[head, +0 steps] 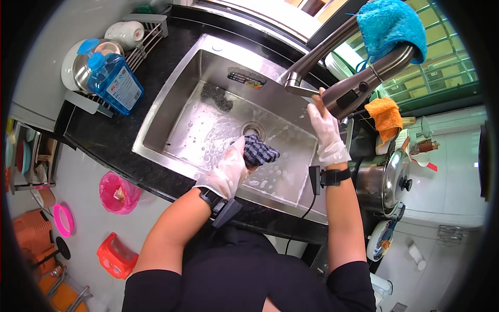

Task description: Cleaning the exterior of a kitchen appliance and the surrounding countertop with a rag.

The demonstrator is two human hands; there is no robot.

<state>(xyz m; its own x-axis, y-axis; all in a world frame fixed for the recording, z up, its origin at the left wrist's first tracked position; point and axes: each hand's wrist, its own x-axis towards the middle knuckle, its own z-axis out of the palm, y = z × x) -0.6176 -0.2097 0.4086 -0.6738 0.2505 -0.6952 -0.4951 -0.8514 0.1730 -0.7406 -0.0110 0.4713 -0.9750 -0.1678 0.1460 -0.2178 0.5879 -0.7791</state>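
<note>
My left hand [228, 167], in a translucent glove, grips a bunched dark checkered cloth [258, 151] over the stainless steel sink [156, 130]. Just beyond the cloth is the drain [252, 128], partly covered by it. My right hand [325, 130], gloved too, is raised at the sink's right side with its fingertips at the faucet lever [302, 91]. Beside those fingers hangs the dark metal faucet head [347, 95], hiding part of them. A dark mesh scouring pad [216, 96] lies in the sink's far left corner. Water and suds wet the sink floor.
A blue detergent bottle [119, 87] stands left of the sink by a dish rack [146, 43] with bowls. A blue cloth [391, 31] drapes over the faucet, an orange cloth [385, 117] hangs nearby. A lidded steel pot [374, 183] stands close to my right forearm.
</note>
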